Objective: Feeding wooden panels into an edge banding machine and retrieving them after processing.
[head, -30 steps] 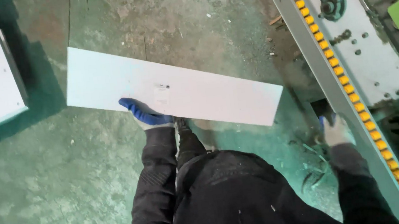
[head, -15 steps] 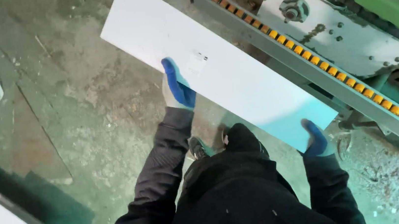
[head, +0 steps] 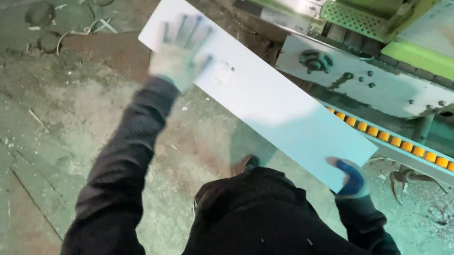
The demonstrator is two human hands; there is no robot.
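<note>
Head view shows the long white panel (head: 268,92) carried above the floor, beside the green machine (head: 372,11) with its orange roller rail (head: 409,147). The left hand (head: 180,56) lies flat and spread on its far part, and the right hand (head: 350,179) grasps the near corner. It seems best to keep the panel level, with its long edge parallel to the rail, so the far corner does not strike the machine.

One view only, from a camera worn on the person's head. It looks steeply down over the dark-sleeved chest and arms onto the concrete floor (head: 43,141), at close range: the torso fills the lower middle of the frame. The green machine (head: 395,20) runs across the upper right corner. The white panel (head: 275,100) lies slantwise just left of the machine, reaching from the top centre toward the lower right.
</note>
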